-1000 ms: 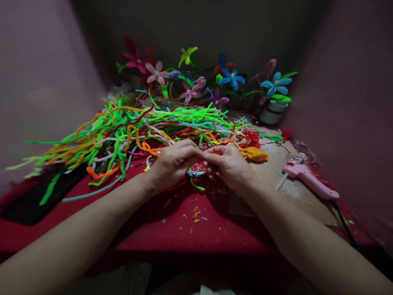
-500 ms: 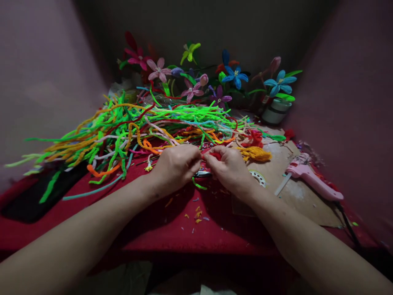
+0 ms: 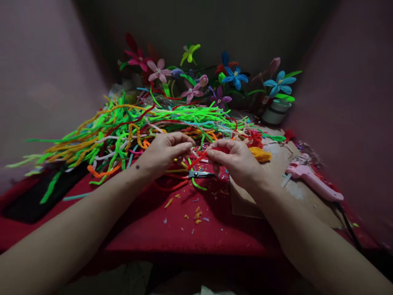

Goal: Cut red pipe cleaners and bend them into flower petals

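Your forearms enter from the lower corners and converge over the red cloth (image 3: pixel 211 239), wrists raised slightly above it. Your right hand (image 3: pixel 238 159) is turned inward, thumb and forefinger pinched together on a red fuzzy stem (image 3: pixel 201 156), with the lower fingers curled beneath. That stem lies between your two hands, slanting down and left from the pinch. Your left hand (image 3: pixel 168 151) is apart from the right, back of the hand upward, thumb and forefinger extended toward the stem with a narrow spacing at the tips. Something pale shows at those tips; whether they grip it cannot be determined. Scissors (image 3: pixel 201 175) lie just below the gap between your hands, across a short green stem (image 3: pixel 200 187). Your right wrist is above the edge of the cardboard (image 3: pixel 245 203).
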Tool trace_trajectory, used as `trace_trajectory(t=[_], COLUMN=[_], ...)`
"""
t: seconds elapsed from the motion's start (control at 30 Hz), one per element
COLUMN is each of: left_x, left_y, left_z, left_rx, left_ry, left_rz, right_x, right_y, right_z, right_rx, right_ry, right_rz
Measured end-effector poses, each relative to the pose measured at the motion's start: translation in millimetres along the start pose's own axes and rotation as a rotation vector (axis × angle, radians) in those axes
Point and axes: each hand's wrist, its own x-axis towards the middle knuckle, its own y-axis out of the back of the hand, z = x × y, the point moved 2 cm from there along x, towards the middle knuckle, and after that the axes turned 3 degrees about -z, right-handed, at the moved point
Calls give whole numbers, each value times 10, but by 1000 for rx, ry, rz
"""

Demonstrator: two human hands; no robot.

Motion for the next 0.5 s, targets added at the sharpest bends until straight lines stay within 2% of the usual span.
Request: trace_trajectory(t=[0.07,0.13,0.2,0.33,0.43,0.5], left_x=[3,-21,-59,-141,-170,-172], left_y=[-29,-72,-122,-203,-212,-204], left_z=[-46,-65,-62,-17,15,22], left_rx=[-301,-505,-611,-688,-693,-621], left_ry=[199,296,346,354,298,271], left_rz=[-210,-369,-467,-559,-549,-532], right_x=[-27,-56,-84,-127,-141,-135], right_y=[-11,-25,-39,-63,-61,-55], right_z=[-36,-53,-59,-65,-81,-91], right_rx=[-161,-274,-380,-530,-576,-588], right_ry=[137,261,371,514,556,553], right_rz=[8,-4,-21,-38,12,48])
